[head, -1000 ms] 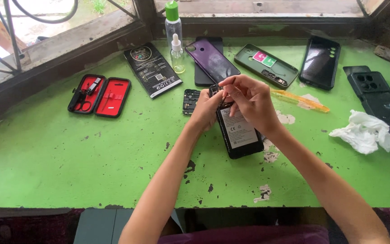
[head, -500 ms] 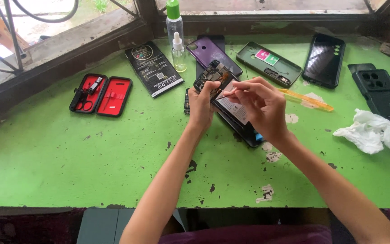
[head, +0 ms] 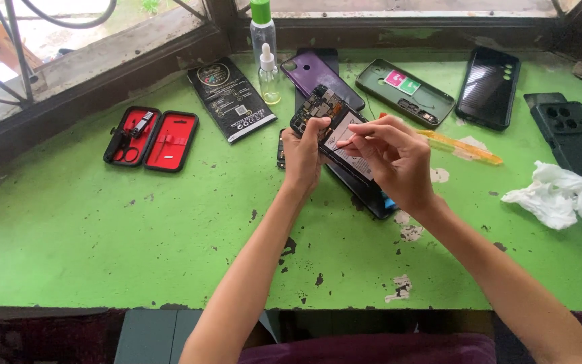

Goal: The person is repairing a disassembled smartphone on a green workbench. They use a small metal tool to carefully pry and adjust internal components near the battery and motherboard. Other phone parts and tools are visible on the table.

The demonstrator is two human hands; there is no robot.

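From the head view, the left hand [head: 302,154] grips the opened black smartphone with exposed circuit board and battery [head: 335,131], tilted above the green painted tabletop [head: 102,236]. The right hand [head: 392,158] pinches at its battery, fingers narrowed.

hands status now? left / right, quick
Left hand: closed on the opened phone, gripping its left edge.
Right hand: fingertips pinched together over the phone's battery; whether they hold anything cannot be told.
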